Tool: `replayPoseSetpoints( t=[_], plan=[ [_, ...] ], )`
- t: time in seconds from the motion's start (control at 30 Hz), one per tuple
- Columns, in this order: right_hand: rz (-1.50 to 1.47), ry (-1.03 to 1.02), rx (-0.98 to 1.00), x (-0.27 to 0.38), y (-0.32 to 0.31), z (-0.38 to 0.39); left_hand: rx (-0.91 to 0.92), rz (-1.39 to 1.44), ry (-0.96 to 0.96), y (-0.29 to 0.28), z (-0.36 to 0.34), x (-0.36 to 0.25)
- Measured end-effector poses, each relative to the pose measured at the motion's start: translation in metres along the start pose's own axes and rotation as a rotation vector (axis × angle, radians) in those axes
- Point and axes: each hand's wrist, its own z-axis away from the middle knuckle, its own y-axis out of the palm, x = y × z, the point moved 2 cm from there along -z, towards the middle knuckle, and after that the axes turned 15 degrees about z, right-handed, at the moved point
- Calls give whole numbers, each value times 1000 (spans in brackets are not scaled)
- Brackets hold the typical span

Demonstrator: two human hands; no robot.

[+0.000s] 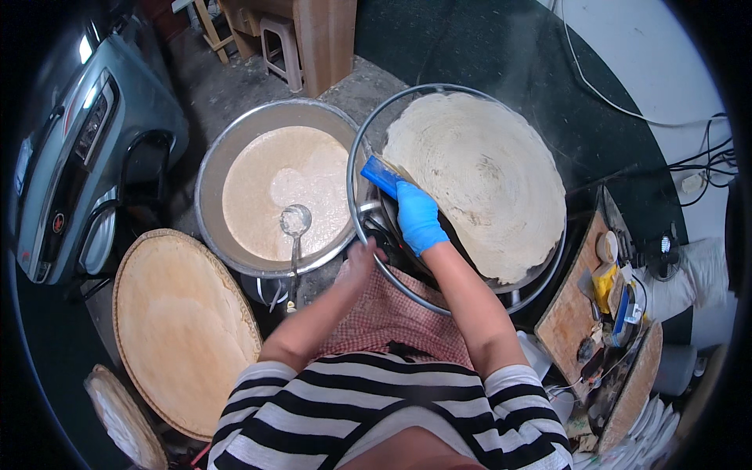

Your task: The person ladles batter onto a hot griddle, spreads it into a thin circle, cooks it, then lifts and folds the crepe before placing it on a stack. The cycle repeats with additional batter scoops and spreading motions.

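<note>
My right hand (417, 213), in a blue glove, is closed around a blue-handled scraper (381, 177) at the left edge of a round griddle. A wide pale pancake (486, 172) covers most of the griddle, its rim ragged and its middle marked with darker swirls. My bare left hand (363, 262) is at the near left part of the metal ring (352, 180) around the griddle; motion blurs its fingers, and I cannot tell whether it grips the ring. Left of the griddle stands a large metal basin (210, 184) of beige batter (258, 184), with a metal ladle (295, 222) in it.
A stack of round, flat, baked-looking sheets (180, 329) lies at the lower left, beside a smaller round item (125, 419). A grey-blue vehicle (94, 157) stands at the far left. Wooden boards (568, 313) with small clutter are on the right. A stool (280, 51) stands behind.
</note>
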Motion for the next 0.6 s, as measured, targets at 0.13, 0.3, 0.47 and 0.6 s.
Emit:
replayPoseSetpoints(
  t=[0.13,0.3,0.47,0.6],
  plan=[
    [54,-21,-64,0,6,-3,69,-108,-42,43,61,73],
    [31,20,-40,-3,10,-12,63,316,50,32,30,41],
    [10,39,5,-5,8,-20,-9,314,63,-9,-19,-11],
    [18,69,29,-9,13,-24,20,289,71,32,40,81]
  ],
)
